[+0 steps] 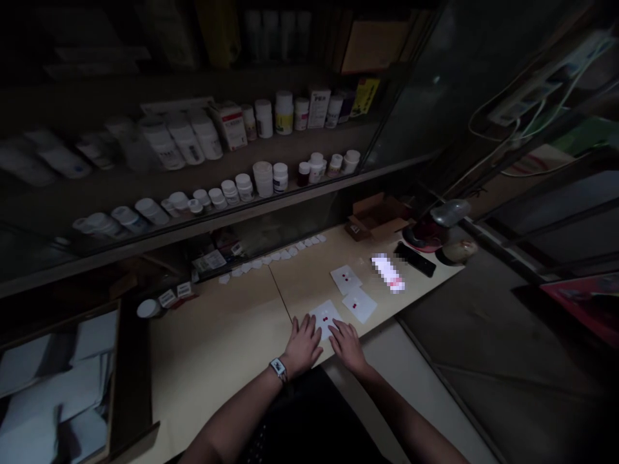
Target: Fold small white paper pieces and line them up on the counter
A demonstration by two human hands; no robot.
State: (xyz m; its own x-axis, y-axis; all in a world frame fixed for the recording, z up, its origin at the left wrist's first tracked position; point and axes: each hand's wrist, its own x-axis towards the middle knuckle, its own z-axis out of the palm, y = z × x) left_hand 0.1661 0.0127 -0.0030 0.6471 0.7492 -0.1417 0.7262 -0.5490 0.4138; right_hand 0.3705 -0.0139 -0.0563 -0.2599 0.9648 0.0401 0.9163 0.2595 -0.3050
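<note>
- The left hand [304, 345] and the right hand [347, 345] lay flat and open with the fingers spread, so each grip was apart and clamped on nothing.
- Both hands rested on the nearest of three white paper squares [326, 319], at its left and right edges, and hid part of it.
- The middle paper square [359, 304] and the far paper square [346, 279] lay just beyond, close together, on the table [217, 348].
- Each square carried small red bits, too small to count or identify.
- A long row of small white paper pieces [275, 256] ran along the back edge of the table. There were over a dozen, but their overlap hid the exact count.
- A white object [387, 272] beside the squares was blurred and could not be made out.
- A flat black object [414, 259] lay just past it, and an open cardboard box [374, 216] sat at the far end of the table.
- A watch [278, 368] was on the left wrist.
- Two shelves [193, 222] above the table held many white bottles [263, 178]. Darkness at the left end hid some, so I could not count them, and most labels were unreadable.
- White packets [58, 380] at the lower left were cut off by the frame.
</note>
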